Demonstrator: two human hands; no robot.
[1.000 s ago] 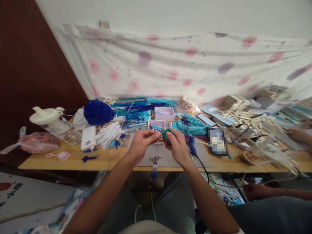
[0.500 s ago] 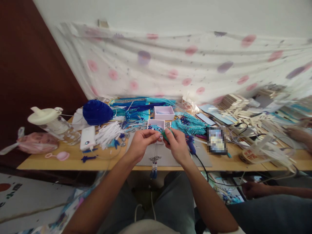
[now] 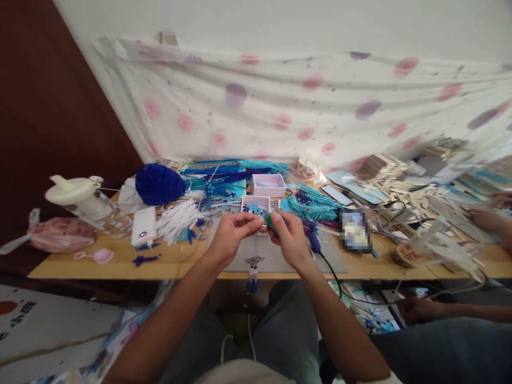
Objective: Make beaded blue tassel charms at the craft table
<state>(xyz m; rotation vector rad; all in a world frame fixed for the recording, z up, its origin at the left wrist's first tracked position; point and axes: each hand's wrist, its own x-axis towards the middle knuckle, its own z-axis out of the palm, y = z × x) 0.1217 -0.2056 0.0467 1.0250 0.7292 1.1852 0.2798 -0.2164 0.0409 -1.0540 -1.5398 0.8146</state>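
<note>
My left hand [image 3: 237, 233] is closed in a pinch in front of a small white box of blue beads [image 3: 256, 203]. What its fingertips hold is too small to make out. Wrapped in my right hand [image 3: 291, 237] is a green-handled tool [image 3: 276, 217], most of it hidden by the fingers. The two sets of fingertips nearly meet. Below them a silver pendant with blue tassels [image 3: 253, 261] lies on a grey mat [image 3: 296, 262], its tassels reaching past the table's front edge.
A blue glue gun [image 3: 314, 238] with a black cord lies right of my right hand. A second white box [image 3: 269, 184] stands behind. White sticks [image 3: 178, 218], a power bank [image 3: 144, 226] and a lidded jug [image 3: 80, 205] are at left. A co-worker's hand [image 3: 420, 309] is at right.
Both hands stay in nearly the same place, with the right hand still around the green-handled tool. Only a very slight shift of the view shows.
</note>
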